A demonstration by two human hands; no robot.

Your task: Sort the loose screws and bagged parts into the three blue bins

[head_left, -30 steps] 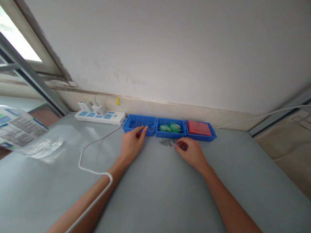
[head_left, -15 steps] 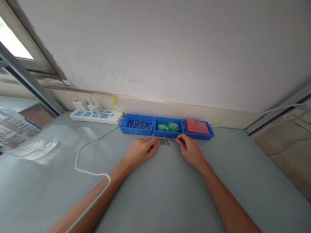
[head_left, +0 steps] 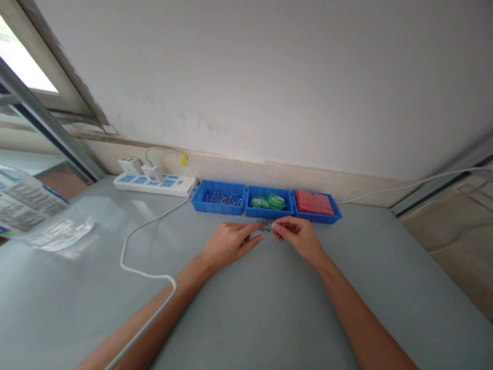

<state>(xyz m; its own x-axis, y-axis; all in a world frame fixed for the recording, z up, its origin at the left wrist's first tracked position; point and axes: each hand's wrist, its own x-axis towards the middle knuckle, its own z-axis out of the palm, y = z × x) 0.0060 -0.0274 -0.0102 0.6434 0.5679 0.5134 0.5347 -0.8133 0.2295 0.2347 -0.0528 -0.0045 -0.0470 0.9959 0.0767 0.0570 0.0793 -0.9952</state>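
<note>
grey table (head_left: 246, 308) runs up to a white wall, and along its far edge three blue trays stand touching in a row. left tray (head_left: 219, 197) holds loose screws, middle tray (head_left: 269, 202) holds green packets, right tray (head_left: 316, 204) holds a red stack. just in front of the middle tray a small pile of screws (head_left: 265, 224) lies on the table. left hand (head_left: 228, 244) rests flat beside the pile, fingers stretched out narrow, tips at the pile's near-left edge, holding nothing that shows. right hand (head_left: 298, 237) has thumb and forefinger pinched together at the pile's right edge; whether a screw sits between them is too small to tell. a white power strip (head_left: 154, 182) lies at the far left edge, its cord (head_left: 133, 241) looping over the left forearm. a clear plastic bag (head_left: 34, 216) sits by the left edge.
</note>
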